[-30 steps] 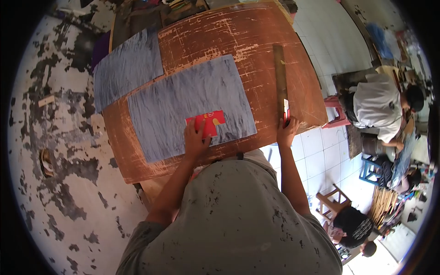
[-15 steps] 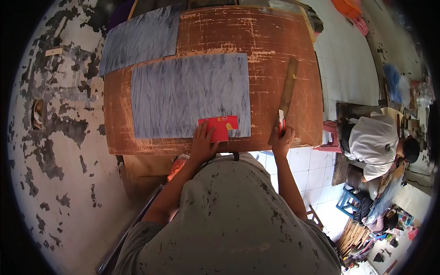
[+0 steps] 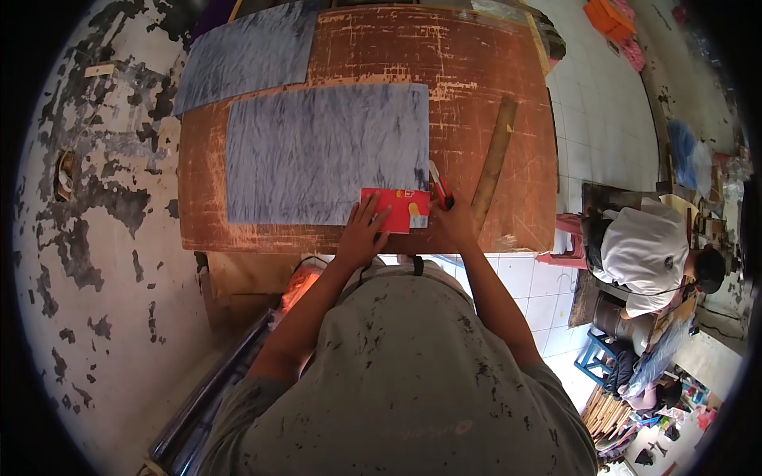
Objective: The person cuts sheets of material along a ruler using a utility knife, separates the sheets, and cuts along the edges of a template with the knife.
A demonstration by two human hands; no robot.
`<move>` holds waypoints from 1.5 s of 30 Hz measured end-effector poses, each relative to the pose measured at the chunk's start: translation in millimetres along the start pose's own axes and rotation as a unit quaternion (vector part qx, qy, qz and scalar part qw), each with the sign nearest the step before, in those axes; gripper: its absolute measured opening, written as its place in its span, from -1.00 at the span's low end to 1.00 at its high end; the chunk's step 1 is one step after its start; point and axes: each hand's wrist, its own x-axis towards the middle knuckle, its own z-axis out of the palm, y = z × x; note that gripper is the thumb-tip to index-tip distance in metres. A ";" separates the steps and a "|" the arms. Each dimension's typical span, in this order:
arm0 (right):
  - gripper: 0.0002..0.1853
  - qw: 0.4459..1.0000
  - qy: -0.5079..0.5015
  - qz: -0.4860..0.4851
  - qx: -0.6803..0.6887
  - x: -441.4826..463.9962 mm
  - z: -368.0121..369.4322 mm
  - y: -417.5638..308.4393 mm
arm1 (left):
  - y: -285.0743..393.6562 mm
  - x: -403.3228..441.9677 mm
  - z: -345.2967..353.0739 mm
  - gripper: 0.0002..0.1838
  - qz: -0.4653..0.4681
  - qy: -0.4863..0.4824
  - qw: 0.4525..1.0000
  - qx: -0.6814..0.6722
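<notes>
A grey-blue streaked sheet [image 3: 317, 151] lies flat on the worn brown table [image 3: 452, 47]. Over its lower right corner sits a flat red template [image 3: 401, 220] with a notch at one corner and yellow marks. My left hand [image 3: 367, 230] rests on the template's left part, fingers stretched out flat. A utility knife [image 3: 440, 182] with a red body is gripped in my right hand [image 3: 455, 222]. Its blade end points away from me, beside the sheet's right edge and close to the template.
A long ruler-like strip [image 3: 494, 163] lies to the right of my right hand. Another streaked sheet [image 3: 246, 55] is at the table's far left. On the right, a person in a white shirt [image 3: 643, 246] bends over near a blue stool [image 3: 597, 355]. A peeling wall [image 3: 103, 206] stands left.
My right hand has carried the knife left, from beside the strip to the sheet's right edge. My left hand and the red template have shifted right, toward the sheet's edge.
</notes>
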 end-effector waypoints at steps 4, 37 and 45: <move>-0.67 0.999 0.002 0.004 -0.048 14.2 0.0 -0.5 | -1.7 8.6 6.5 -0.33 -0.003 0.008 1.000 0.002; -0.33 0.993 0.024 0.029 -0.108 56.3 1.5 -5.8 | -13.1 21.1 5.4 -0.34 -0.022 0.022 0.999 -0.040; -0.33 0.993 0.012 0.041 -0.107 55.3 -1.1 -11.1 | -15.2 21.3 6.5 -0.33 -0.028 0.024 0.998 -0.049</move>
